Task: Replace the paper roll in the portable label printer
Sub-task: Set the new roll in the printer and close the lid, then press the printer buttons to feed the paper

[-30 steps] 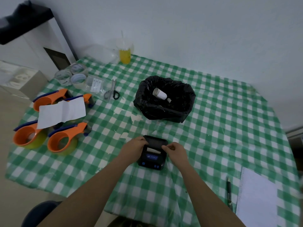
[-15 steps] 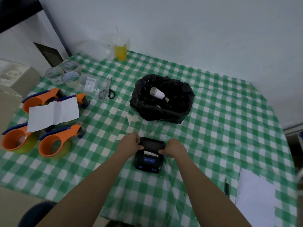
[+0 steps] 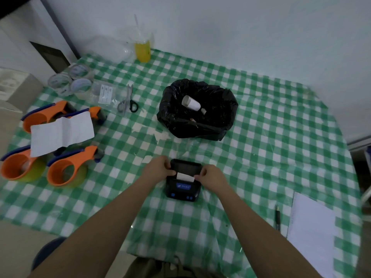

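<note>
Near the front middle of the checked worktop (image 3: 261, 137), both hands pressed on the label printer (image 3: 183, 180).

Left hand (image 3: 158, 169) and right hand (image 3: 210, 177) each pinched a side corner of the printer's lid (image 3: 185, 167), fingers curled tight on it, likely so the cover came down evenly over the new roll. White paper strip (image 3: 185, 177) stuck out between lid and body, probably left out so it would feed. Printer sat flat, blue screen facing the person. Whether the lid had fully latched, could not tell. Black bin bag (image 3: 220, 125) sat beyond the printer, well apart, with a white roll core (image 3: 190, 102) inside, looked like the old one discarded. Task seemed nearly finished.
</note>
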`<state>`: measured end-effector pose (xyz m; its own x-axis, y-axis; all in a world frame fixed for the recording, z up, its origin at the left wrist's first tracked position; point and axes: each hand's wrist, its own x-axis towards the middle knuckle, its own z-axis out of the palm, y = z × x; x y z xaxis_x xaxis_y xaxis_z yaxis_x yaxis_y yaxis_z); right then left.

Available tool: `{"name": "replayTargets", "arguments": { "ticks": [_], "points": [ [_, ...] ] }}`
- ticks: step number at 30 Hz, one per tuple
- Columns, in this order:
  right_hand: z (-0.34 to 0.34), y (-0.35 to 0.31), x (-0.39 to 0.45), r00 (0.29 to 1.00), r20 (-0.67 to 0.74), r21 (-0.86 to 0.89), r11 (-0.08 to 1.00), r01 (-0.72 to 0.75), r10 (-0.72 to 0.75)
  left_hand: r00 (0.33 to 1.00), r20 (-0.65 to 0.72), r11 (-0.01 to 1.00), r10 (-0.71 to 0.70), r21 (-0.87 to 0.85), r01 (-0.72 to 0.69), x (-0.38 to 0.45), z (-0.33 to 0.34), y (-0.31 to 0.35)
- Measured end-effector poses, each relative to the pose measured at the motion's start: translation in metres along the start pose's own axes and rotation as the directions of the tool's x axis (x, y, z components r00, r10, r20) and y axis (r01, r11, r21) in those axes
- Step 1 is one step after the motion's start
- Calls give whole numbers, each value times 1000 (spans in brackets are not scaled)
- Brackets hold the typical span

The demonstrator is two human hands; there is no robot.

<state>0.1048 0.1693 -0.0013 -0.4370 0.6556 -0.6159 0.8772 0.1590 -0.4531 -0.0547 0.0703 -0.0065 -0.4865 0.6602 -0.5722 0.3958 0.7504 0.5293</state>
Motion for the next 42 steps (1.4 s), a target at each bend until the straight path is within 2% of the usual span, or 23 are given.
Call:
{"name": "replayTargets", "arguments": {
  "ticks": [2,4,6,11,16,21,28,35,42],
  "points": [
    [12,17,-14,996,-89,201,979,18,0,998,-47,985,30,-169,-38,-9,8,-10],
    [21,35,-22,990,-137,328,944,29,17,993,-111,952,41,-297,-73,-20,17,-19],
    [28,47,-29,991,-133,387,922,23,31,990,-136,932,42,-351,-88,-32,24,-24],
    [49,59,-41,985,-154,471,882,-1,84,994,-89,898,58,-431,-91,-58,36,-29],
    [60,60,-54,981,-164,519,855,0,100,993,-64,924,102,-364,-119,-65,47,-35],
    [64,62,-58,980,-184,507,861,32,72,988,-122,940,96,-316,-130,-63,52,-38],
    [64,60,-59,985,-166,526,849,51,43,987,-125,939,97,-318,-133,-60,54,-39],
    [62,71,-59,988,-156,476,877,72,4,986,-140,952,87,-279,-124,-56,57,-39],
    [56,73,-63,987,-156,453,891,35,40,991,-111,964,71,-249,-97,-55,55,-38]
  ]
}}
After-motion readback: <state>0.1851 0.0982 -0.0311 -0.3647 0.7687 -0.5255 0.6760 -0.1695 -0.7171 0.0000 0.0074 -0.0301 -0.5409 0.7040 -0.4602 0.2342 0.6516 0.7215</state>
